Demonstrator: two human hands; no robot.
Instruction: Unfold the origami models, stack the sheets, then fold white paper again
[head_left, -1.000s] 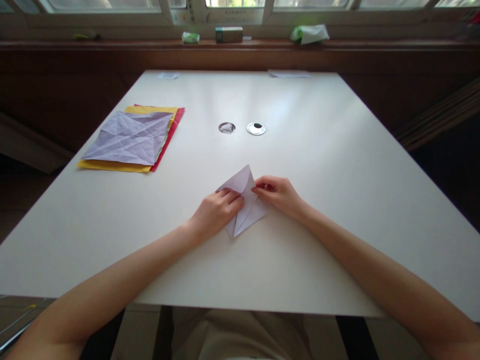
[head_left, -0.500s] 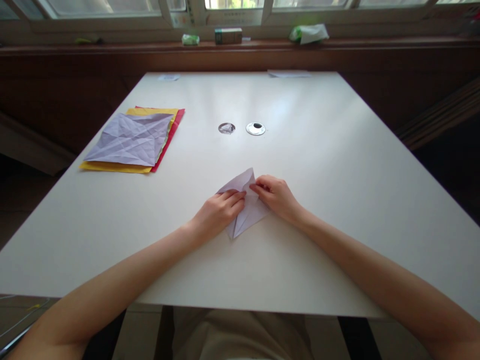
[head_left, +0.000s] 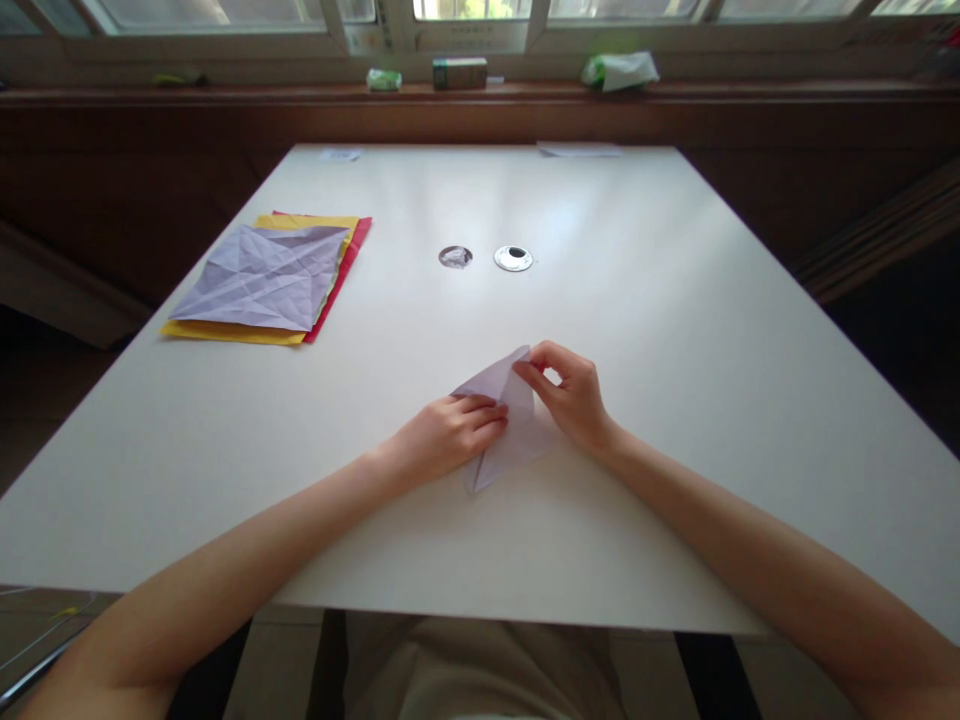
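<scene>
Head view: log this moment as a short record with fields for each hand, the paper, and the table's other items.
left hand: flat, pressing down the folded pale lilac paper
right hand: pinching the paper's raised upper corner
paper: folded to a pointed shape, lower part flat on the white table
stack: creased lilac sheet on yellow and red sheets, far left
table middle: two round metal-rimmed holes
windowsill: small box, crumpled bags
</scene>
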